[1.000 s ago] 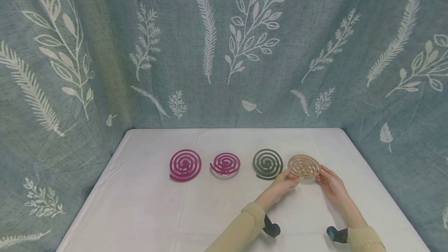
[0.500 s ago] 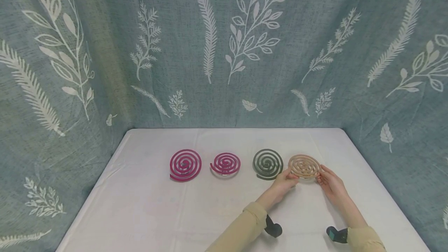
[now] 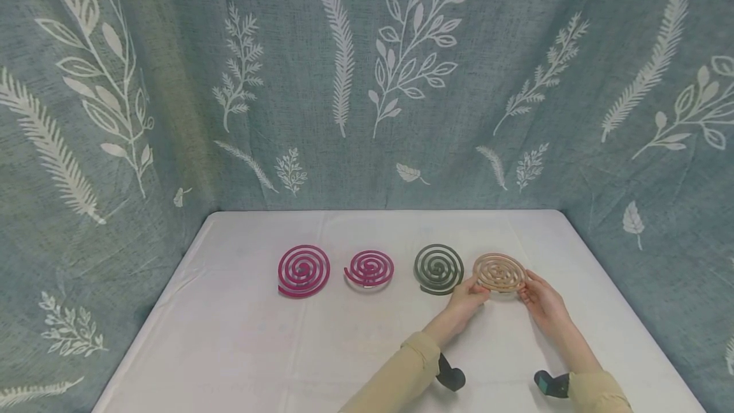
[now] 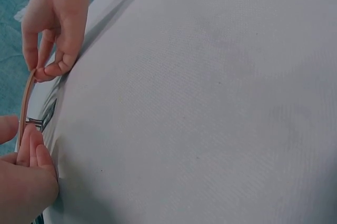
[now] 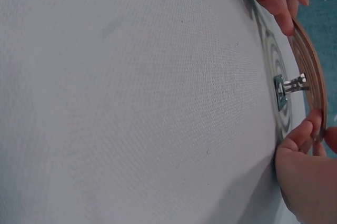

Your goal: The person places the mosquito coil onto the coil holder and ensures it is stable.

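Both hands hold a tan mosquito coil point(image 3: 499, 272) by its rim, at the right of the row. My left hand point(image 3: 466, 301) pinches its near left edge, close to a green mosquito coil point(image 3: 438, 269) lying flat. At the right edge, my right hand point(image 3: 545, 304) pinches the rim between thumb and fingers. In the right wrist view the tan coil is seen almost edge-on, raised over the table. A small metal stand point(image 5: 295, 84) with a square foot is under its middle. Part of the rim is hidden behind the fingers.
Left of the green coil, a magenta coil point(image 3: 369, 268) sits raised over the white table point(image 3: 241, 349). Another magenta coil point(image 3: 304, 271) lies flat at the far left of the row. A patterned blue-green curtain point(image 3: 378, 171) surrounds the table's back and sides.
My left forearm has shifted slightly to the right. Both hands keep their hold on the tan mosquito coil, which has hardly moved.
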### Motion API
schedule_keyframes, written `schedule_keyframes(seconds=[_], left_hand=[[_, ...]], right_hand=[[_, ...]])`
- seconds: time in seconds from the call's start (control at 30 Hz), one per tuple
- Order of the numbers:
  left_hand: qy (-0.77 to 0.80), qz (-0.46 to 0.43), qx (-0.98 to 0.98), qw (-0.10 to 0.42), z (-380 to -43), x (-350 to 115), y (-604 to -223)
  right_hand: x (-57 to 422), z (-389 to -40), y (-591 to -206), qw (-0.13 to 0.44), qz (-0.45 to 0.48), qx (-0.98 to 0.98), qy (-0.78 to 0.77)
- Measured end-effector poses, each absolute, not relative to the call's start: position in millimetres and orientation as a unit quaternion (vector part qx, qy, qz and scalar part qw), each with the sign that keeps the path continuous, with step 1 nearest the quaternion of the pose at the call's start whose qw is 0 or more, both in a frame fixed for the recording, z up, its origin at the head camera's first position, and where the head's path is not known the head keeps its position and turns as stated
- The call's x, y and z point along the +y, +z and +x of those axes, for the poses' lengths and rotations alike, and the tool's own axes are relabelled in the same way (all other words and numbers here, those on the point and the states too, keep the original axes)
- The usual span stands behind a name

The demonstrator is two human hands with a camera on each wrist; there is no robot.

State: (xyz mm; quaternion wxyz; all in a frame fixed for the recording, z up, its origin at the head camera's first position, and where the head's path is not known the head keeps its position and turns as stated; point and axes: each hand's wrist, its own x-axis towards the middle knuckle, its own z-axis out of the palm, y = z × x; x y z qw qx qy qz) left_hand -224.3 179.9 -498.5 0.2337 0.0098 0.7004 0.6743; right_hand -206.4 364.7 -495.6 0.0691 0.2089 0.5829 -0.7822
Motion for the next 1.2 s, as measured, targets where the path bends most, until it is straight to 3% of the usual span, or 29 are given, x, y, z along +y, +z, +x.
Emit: schedule_keyframes(seconds=[0.83, 1.2], left_hand=[[0.660, 0.033, 0.709, 0.247, -225.5, 180.7, -500.2], [0.684, -0.008, 0.703, 0.194, -222.0, 185.2, -498.9]], right_hand=[[368.5, -204.6, -493.0, 0.075, 0.225, 0.613, -0.754], [365.4, -207.4, -496.9, 0.069, 0.215, 0.640, -0.734]])
